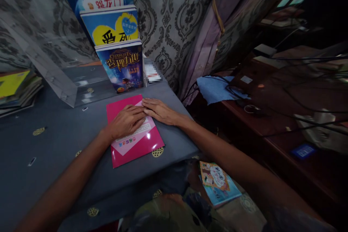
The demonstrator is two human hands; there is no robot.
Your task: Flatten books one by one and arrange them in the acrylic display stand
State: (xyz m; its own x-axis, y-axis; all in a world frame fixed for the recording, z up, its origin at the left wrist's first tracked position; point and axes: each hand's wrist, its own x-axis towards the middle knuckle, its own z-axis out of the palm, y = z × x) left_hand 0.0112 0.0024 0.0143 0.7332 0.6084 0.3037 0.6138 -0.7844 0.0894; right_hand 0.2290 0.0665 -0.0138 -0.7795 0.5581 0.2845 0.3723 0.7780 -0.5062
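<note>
A pink book (141,145) lies flat on the grey cloth-covered table (54,145). My left hand (126,121) rests palm down on its cover, fingers stretched toward the right. My right hand (160,110) lies flat on the book's upper right corner, fingers pointing left and touching the left hand's fingertips. Neither hand grips anything. Just behind the pink book, a dark blue book (122,65) stands upright in a clear stand, with a blue and yellow book (111,25) stepped behind it.
A clear acrylic stand (67,87) spreads to the left. A pile of books (16,88) lies at the far left edge. A picture book (219,183) lies below the table's right edge. A dark wooden desk (272,116) with cables and a blue cloth (214,88) stands at right.
</note>
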